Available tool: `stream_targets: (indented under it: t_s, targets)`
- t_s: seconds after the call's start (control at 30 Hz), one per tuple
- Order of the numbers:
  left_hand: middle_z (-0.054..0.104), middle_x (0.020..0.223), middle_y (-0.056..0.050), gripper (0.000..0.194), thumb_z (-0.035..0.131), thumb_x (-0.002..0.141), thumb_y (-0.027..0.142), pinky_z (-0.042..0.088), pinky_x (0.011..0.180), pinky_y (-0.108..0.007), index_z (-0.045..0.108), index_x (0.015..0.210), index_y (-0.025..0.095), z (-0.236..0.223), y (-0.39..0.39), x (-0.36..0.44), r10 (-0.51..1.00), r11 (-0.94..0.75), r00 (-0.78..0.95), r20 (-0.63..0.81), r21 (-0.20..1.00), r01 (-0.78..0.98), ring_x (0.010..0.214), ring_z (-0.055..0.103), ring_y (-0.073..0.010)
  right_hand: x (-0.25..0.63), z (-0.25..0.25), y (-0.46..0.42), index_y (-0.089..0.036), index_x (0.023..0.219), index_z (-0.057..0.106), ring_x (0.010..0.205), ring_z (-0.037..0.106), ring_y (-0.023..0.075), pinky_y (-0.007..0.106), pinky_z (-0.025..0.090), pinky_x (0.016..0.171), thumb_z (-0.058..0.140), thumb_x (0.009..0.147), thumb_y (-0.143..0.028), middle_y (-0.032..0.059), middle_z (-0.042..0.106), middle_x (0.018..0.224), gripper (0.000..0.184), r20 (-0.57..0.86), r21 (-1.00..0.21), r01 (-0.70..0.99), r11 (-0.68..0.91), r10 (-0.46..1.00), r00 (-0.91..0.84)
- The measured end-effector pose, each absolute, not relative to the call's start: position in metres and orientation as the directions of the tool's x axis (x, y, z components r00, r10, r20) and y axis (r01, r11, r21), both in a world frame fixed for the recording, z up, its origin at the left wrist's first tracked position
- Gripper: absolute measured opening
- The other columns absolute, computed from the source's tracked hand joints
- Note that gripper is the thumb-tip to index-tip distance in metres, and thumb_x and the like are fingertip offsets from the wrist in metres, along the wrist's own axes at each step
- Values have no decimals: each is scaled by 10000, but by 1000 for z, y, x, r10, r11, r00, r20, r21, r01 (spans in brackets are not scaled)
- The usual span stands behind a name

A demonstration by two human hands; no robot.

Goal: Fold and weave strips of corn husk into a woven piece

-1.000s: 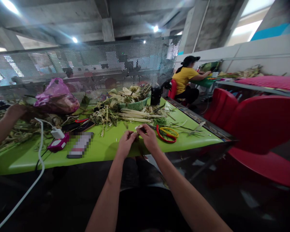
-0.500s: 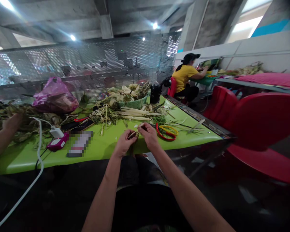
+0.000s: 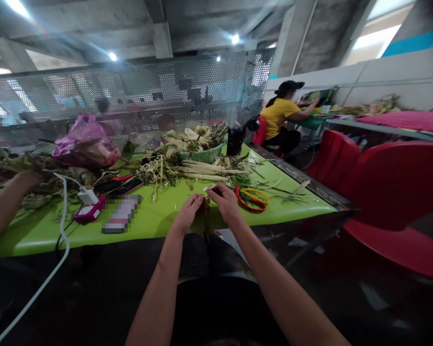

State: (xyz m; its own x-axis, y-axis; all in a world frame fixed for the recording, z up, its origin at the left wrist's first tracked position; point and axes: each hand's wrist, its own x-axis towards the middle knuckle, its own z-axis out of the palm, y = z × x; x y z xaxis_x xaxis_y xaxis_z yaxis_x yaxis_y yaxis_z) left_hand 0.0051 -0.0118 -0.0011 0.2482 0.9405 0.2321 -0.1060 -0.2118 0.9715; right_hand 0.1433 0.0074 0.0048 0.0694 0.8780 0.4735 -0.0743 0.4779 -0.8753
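Over the front edge of the green table, my left hand (image 3: 188,211) and my right hand (image 3: 225,202) work close together. Between them is a dried plant strip (image 3: 207,214), its brownish end hanging down toward my lap. My right thumb and fingers pinch its pale upper part. The left fingers are closed in a pinch against the same strip, though the exact contact is hard to see. Just right of my right hand lie scissors (image 3: 252,198) with red and yellow handles. Pale stalks (image 3: 209,169) lie in a bundle behind the hands.
A green basket (image 3: 205,154) heaped with dried leaves stands at the back. A purple bag (image 3: 86,144), phone (image 3: 121,214) and purple power block (image 3: 89,211) with a white cable are leftward. Another person's arm (image 3: 10,197) reaches in at left. Red chairs (image 3: 389,187) stand right.
The left thumb and fingers have straightened and drawn slightly away from the right hand. More of the strip now hangs down between the hands. At left, the other person's second hand has come into view.
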Motion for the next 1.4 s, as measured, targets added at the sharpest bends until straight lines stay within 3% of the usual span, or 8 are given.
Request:
stream_targets:
  t_s: [0.3, 0.6, 0.8, 1.03, 1.27, 1.4]
  targets:
    - [560, 716, 13, 222, 646, 748, 370, 403, 659, -224, 584, 827, 171, 1, -9, 4, 924, -248, 288, 251, 968, -50, 686, 496, -120, 143, 2, 4, -195, 721, 588, 641, 487, 136, 255, 416, 622, 650, 724, -345, -14, 539, 672, 163, 467, -880, -62, 471, 882, 59]
    - [663, 913, -62, 199, 641, 733, 260, 425, 847, -305, 630, 905, 162, -6, -4, 9, 904, -299, 312, 292, 954, -27, 895, 583, -197, 143, 4, 3, -196, 684, 602, 630, 482, 139, 258, 392, 628, 661, 698, -313, -22, 545, 647, 132, 469, -883, -1, 469, 882, 39]
    - [652, 920, -57, 236, 632, 751, 307, 439, 807, -301, 608, 931, 156, -8, -4, 8, 922, -274, 275, 274, 961, -38, 861, 584, -183, 143, 5, 5, -198, 689, 578, 629, 468, 130, 253, 380, 625, 642, 732, -317, -31, 523, 651, 142, 474, -880, -17, 475, 880, 43]
    - [620, 775, -11, 167, 688, 689, 250, 410, 752, -261, 623, 812, 158, -8, -6, 9, 934, -266, 234, 270, 963, -51, 766, 550, -152, 143, 2, 4, -187, 699, 583, 620, 456, 118, 243, 373, 613, 653, 727, -296, -31, 514, 652, 133, 457, -886, -61, 459, 888, 41]
    - [641, 848, -16, 332, 628, 759, 423, 434, 749, -259, 607, 973, 171, -2, -8, 6, 959, -189, 178, 220, 966, -175, 773, 570, -133, 143, 2, 9, -186, 733, 599, 644, 498, 127, 252, 414, 641, 667, 715, -348, -21, 559, 685, 177, 428, -897, -116, 426, 904, 8]
    - [651, 800, -8, 336, 700, 692, 414, 431, 754, -251, 623, 895, 158, -3, -7, 5, 974, -163, 120, 193, 961, -225, 737, 575, -118, 143, 0, 10, -183, 729, 626, 686, 512, 136, 250, 418, 655, 703, 677, -347, -11, 583, 714, 188, 422, -902, -108, 418, 907, -10]
